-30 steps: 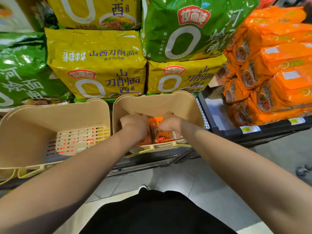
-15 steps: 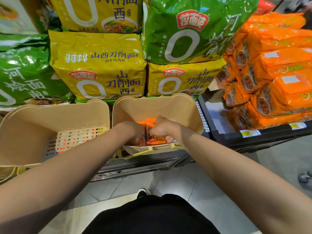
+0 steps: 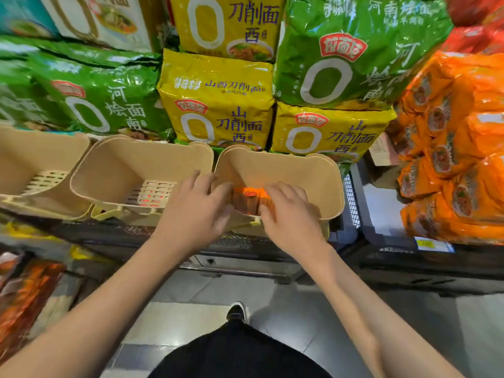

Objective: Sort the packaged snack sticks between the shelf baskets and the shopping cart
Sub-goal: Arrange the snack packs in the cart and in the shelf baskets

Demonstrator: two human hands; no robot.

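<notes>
Three beige shelf baskets stood in a row along the dark wire shelf (image 3: 240, 241): the left basket (image 3: 41, 156) partly cut off at the frame edge, the middle basket (image 3: 114, 165) with its slotted floor showing, and the right basket (image 3: 321, 181) holding the packaged snack sticks (image 3: 249, 199). Those orange packets lay low in the right basket, toward its near left corner, between the two hands. The left hand (image 3: 195, 214) hovered at the near left edge of that basket, fingers spread apart and empty, its fingertips reaching over the wall shared by the middle and right baskets. The right hand (image 3: 290, 214) rested over the basket's near rim with its fingers (image 3: 275, 190) loosely apart and laid on or just beside the packets; motion blur left it unclear whether they actually touched, but they did not appear to close on anything. Behind the baskets, on the far side, big yellow noodle bags (image 3: 218, 105) sat between green noodle bags (image 3: 103, 96) on the left and further green ones on the upper right. Orange packs (image 3: 450, 165) were piled at the far right. Near the bottom edge a black garment and one dark shoe (image 3: 236, 311) showed above the grey tiled floor (image 3: 286, 315)
</notes>
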